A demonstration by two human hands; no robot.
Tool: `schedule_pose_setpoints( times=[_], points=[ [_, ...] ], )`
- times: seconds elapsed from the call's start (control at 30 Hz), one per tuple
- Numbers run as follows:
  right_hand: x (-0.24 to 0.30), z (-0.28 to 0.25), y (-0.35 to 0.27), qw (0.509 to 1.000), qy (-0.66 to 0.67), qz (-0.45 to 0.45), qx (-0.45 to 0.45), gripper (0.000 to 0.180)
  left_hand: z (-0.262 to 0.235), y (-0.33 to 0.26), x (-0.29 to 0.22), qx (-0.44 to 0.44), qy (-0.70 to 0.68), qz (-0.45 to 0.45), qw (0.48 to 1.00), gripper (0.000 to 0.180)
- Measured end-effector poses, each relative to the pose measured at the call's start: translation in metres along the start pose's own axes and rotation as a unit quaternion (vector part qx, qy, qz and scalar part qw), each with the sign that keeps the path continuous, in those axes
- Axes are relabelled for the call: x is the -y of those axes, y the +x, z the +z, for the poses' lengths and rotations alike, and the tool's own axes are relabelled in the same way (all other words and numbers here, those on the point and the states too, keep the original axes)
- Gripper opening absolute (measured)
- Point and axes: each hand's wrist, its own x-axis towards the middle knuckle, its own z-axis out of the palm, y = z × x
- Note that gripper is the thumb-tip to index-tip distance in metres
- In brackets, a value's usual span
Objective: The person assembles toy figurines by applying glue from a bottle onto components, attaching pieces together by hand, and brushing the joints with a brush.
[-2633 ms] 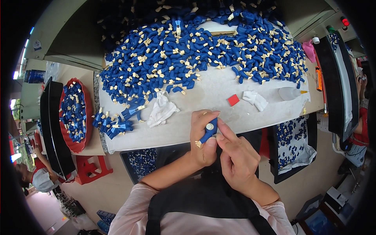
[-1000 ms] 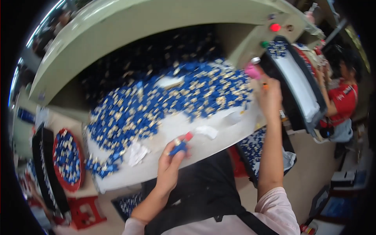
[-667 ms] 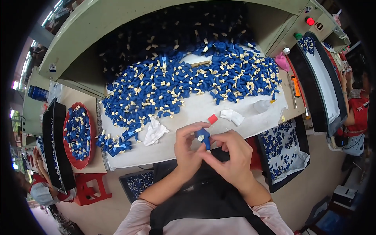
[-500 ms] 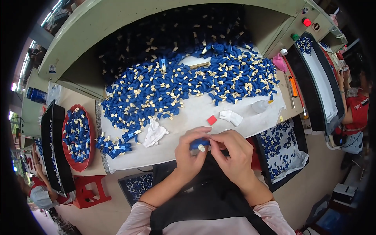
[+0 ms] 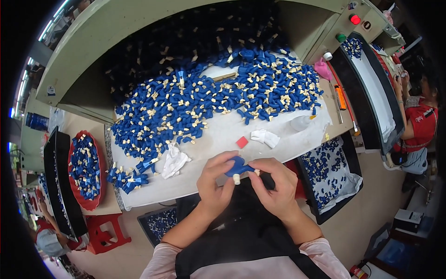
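Observation:
Between my two hands, just in front of the worktable's near edge, is a small blue moulded piece (image 5: 237, 165) with cream-coloured ends. My left hand (image 5: 214, 182) grips its left side between thumb and fingers. Fingertips of my right hand (image 5: 278, 187) pinch its right end, next to a cream tip. One cream stub points down toward me. Beyond the hands, a red square block (image 5: 242, 142) and a crumpled white cloth (image 5: 265, 138) lie on the white-covered table (image 5: 209, 162). A big heap of similar blue and cream pieces (image 5: 186, 104) spreads behind them.
Another white cloth (image 5: 174, 161) lies near a cluster of blue pieces. A red scalloped tray (image 5: 101, 186) stands left, a clear bottle (image 5: 301, 123) and orange-handled tool (image 5: 340, 97) right. Below right is a black tray (image 5: 320, 215) of pieces. Co-workers sit at both sides.
The blue piece has turned in my fingers, so more of its body and its cream ends show. My left hand's fingers have shifted along it. The whole view has moved slightly.

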Motion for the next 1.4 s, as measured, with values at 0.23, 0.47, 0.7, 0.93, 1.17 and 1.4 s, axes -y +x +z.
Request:
schedule_pose_setpoints(
  times=[0.23, 0.47, 0.7, 0.93, 1.17, 1.4],
  points=[
    [-0.006, -0.006, -0.001, 0.998, -0.028, -0.054, 0.019, 0.019, -0.005, 0.015, -0.008, 0.032, 0.096, 0.06, 0.993, 0.036],
    [-0.005, -0.011, 0.002, 0.995, -0.043, -0.07, 0.053, 0.017, -0.006, 0.019, -0.012, 0.065, 0.143, 0.07, 0.985, 0.037],
    [-0.01, -0.003, 0.003, 0.996, -0.075, -0.033, 0.039, 0.017, 0.0, 0.025, -0.016, 0.063, 0.145, -0.053, 0.986, 0.026],
    [-0.004, -0.009, 0.009, 0.994, 0.032, 0.083, 0.057, 0.018, 0.0, 0.021, -0.017, 0.043, -0.169, -0.281, 0.944, 0.023],
    [-0.015, -0.013, 0.0, 0.972, 0.145, 0.18, 0.044, 0.02, 0.0, 0.02, -0.015, 0.033, -0.228, -0.322, 0.918, 0.023],
    [-0.006, -0.007, 0.007, 0.991, 0.018, 0.119, 0.053, 0.017, 0.004, 0.018, -0.02, 0.032, -0.18, -0.291, 0.939, 0.022]
  ],
)
